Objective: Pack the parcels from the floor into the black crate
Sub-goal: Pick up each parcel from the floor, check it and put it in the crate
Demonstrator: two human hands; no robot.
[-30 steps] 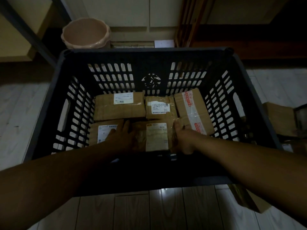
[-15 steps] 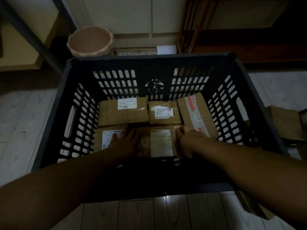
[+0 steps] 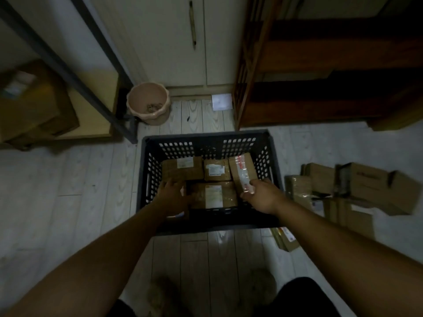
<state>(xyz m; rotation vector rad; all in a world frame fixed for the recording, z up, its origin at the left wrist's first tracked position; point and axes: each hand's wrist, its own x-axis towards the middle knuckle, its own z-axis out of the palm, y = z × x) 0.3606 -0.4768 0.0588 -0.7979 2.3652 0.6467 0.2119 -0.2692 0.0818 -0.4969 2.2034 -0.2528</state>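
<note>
Cardboard parcels (image 3: pixel 366 183) unpacked on floor (image 3: pixel 68 191) just R of black crate (image 3: pixel 206 135), nearest R hand (image 3: pixel 263 195), loosely curled by crate's R wall, grip unclear; L hand (image 3: pixel 171 194) spread flat in crate's front-L corner.

Left hand (image 3: pixel 171 195): bare from fingertips to wrist; fine detail is lost in the dim light.
Right hand (image 3: pixel 263 195): bare as well, the knuckles and the back showing plainly.
Left forearm (image 3: pixel 103 255): bare skin all the way back from the left hand to the lower edge.
Right forearm (image 3: pixel 332 239): bare skin likewise, behind the right hand.
Black garment (image 3: pixel 304 298): plain dark cloth, rounded, behind and below the right hand; a smaller patch shows behind the left hand.
Fuzzy shapes (image 3: pixel 164 294): two pale, soft-looking rounded forms between the hands and the body; too blurred to tell whether slippers.
</note>
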